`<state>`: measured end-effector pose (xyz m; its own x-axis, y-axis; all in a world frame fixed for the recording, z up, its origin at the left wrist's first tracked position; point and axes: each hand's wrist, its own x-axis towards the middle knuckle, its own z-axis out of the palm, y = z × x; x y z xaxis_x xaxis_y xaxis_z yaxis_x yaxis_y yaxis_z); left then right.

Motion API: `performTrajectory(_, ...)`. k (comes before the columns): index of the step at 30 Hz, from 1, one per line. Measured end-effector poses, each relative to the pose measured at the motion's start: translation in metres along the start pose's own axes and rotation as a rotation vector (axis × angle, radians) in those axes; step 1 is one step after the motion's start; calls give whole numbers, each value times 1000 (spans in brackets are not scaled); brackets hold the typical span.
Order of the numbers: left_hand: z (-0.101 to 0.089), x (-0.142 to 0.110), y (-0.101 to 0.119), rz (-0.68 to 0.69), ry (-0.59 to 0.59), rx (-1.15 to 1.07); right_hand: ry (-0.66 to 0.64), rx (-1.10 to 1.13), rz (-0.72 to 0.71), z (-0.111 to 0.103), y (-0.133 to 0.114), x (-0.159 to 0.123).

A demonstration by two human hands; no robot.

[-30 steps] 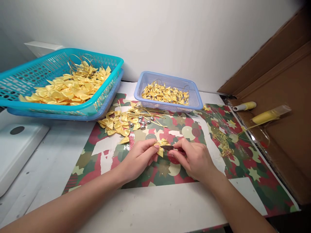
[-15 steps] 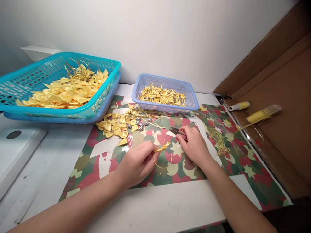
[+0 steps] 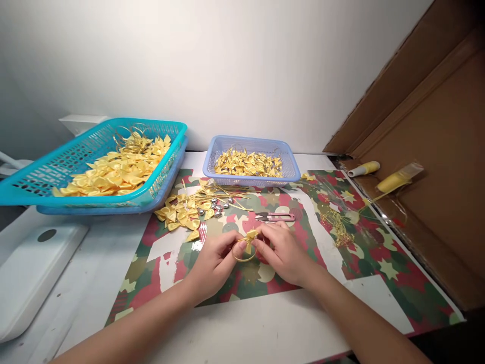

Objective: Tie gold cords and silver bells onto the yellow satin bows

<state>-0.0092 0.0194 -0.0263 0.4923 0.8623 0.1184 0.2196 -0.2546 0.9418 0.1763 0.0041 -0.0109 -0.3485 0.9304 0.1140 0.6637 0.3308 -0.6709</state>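
Note:
Between my two hands is a yellow ribbon bow (image 3: 250,236) with a loop of gold cord (image 3: 244,260) hanging below it. My left hand (image 3: 217,258) pinches the bow's left side with thumb and fingertips. From the other side, my right hand (image 3: 282,248) grips it the same way. Just beyond the right hand lie pink-handled thread snips (image 3: 276,217), flat on the patterned sheet. Farther off to the left are loose yellow bows (image 3: 181,212), several small silver bells (image 3: 217,208) and a bundle of gold cords (image 3: 227,190).
A turquoise basket (image 3: 166,174) heaped with yellow bows stands at the left. Behind the bells sits a smaller blue basket (image 3: 250,180) of finished-looking bows. Gold cord scraps (image 3: 337,227) lie at right, near yellow thread spools (image 3: 396,179) by the cardboard wall (image 3: 424,126).
My right hand has let go of the thread snips, which now lie on the sheet, and has come left to grip the bow. The camera view has tilted up slightly.

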Motion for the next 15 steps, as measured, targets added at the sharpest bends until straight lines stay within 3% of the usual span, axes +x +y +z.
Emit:
performTrajectory(3, 0, 0, -1, -31, -13, -21, -59, 109, -3, -9, 3, 0)
performTrajectory(6, -1, -1, -3, 12, -13, 26, 38, 282, -28, -12, 5, 1)
performTrajectory(10, -3, -1, -3, 140, -54, 165, 100, 330, -139, -9, 7, 2)
performTrajectory(15, -7, -1, 1, 389, 42, 363, 216, 392, -163, -5, 4, 1)
